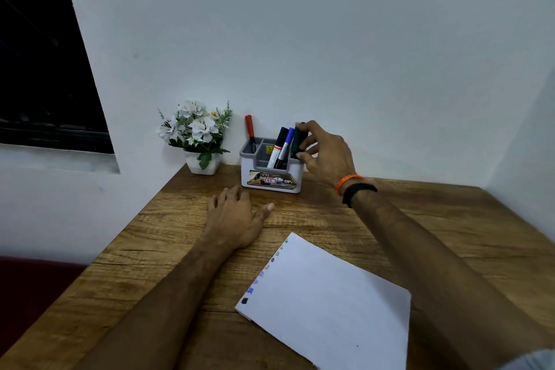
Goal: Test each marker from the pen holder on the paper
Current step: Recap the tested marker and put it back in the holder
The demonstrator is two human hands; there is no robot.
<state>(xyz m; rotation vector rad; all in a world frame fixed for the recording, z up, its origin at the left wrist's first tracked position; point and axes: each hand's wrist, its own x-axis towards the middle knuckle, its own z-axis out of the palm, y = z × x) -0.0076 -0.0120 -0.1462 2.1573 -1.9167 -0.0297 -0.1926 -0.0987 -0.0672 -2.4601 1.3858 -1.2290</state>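
Lying near the left hand (pixel 234 219), whose fingers rest relaxed on the counter (pixel 420 219), is the paper (pixel 330 300). Right-hand fingers (pixel 303 137) clamp the green marker (pixel 297 138) in the pen holder (pixel 270 180); light, stiff, smooth, probably best held mid-barrel.

A small desk corner in a home or office is shown. A wood-grain desk (pixel 420 219) is set against plain white walls (pixel 330 39), with a dark louvred window (pixel 39 69) at the left. The desk is furnished with a white pen holder (pixel 271 173) of markers, a potted artificial flower plant (pixel 196 135) and a paper sheet (pixel 330 303).
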